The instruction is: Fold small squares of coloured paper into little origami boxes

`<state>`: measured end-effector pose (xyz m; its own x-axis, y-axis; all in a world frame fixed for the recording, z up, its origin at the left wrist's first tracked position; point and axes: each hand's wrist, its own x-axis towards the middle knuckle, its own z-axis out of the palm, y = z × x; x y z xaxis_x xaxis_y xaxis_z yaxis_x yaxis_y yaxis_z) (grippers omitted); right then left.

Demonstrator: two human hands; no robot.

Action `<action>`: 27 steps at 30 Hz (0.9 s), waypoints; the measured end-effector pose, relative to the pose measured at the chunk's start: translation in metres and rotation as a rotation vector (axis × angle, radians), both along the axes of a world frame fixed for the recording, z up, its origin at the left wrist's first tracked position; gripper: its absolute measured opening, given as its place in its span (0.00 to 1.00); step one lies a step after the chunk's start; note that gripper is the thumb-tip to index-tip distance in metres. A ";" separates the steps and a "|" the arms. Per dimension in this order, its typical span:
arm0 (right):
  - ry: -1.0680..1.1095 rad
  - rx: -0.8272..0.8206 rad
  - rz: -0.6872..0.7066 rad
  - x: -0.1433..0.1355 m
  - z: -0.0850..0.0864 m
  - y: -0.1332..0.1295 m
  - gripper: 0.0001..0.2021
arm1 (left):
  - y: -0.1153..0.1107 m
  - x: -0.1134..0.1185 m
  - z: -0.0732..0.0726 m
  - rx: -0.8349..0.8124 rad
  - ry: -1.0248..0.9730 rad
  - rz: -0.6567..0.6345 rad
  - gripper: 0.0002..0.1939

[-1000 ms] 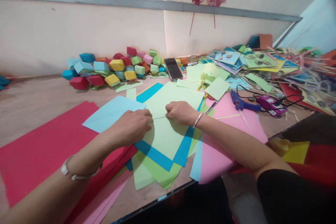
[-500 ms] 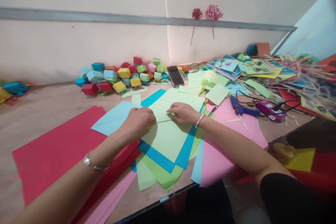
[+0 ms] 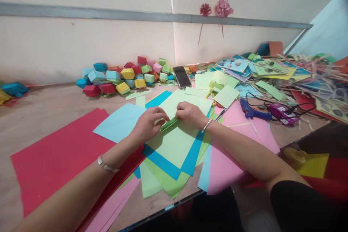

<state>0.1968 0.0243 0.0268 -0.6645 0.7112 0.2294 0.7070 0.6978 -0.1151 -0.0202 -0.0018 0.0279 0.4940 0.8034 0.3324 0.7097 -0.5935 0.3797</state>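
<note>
Near the middle of the table, a narrow folded strip of green paper (image 3: 169, 124) sits just above a light green sheet (image 3: 176, 148). My right hand (image 3: 190, 116) has its fingers closed on the strip's right end. At the strip's left part is my left hand (image 3: 150, 123), thumb and fingers apart, the fingertips beside or touching its upper edge. Under the light green sheet lies a blue sheet (image 3: 162, 158), with more green sheets (image 3: 174, 185) below. A light blue sheet (image 3: 119, 121) lies partly beyond my left hand.
Red sheets (image 3: 59, 152) lie left, pink sheets (image 3: 231, 163) right. Small coloured paper boxes (image 3: 127, 74) and a phone (image 3: 182, 77) stand along the wall. A blue glue gun (image 3: 254, 111) with a cord, scissors (image 3: 210, 94) and piled cards (image 3: 269, 69) lie right.
The green paper at my hands now shows as a narrow, darker green folded strip. My left hand's fingers have spread; my right hand's fingers have closed on the strip.
</note>
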 end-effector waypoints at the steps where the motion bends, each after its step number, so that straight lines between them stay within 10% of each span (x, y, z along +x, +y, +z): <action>1: -0.007 0.006 0.003 0.000 -0.001 0.001 0.10 | -0.001 0.001 -0.001 -0.013 0.001 0.013 0.14; 9: -0.107 0.045 0.049 0.001 0.003 0.001 0.12 | -0.003 0.002 -0.004 -0.076 -0.096 0.017 0.12; 27: -0.255 -0.060 0.214 0.009 0.014 -0.003 0.15 | -0.008 0.013 -0.004 0.084 0.446 0.192 0.17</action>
<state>0.2059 0.0217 0.0406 -0.8309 0.5564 -0.0017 0.5564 0.8309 0.0016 -0.0073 -0.0103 0.0240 0.4491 0.8731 0.1898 0.8915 -0.4520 -0.0301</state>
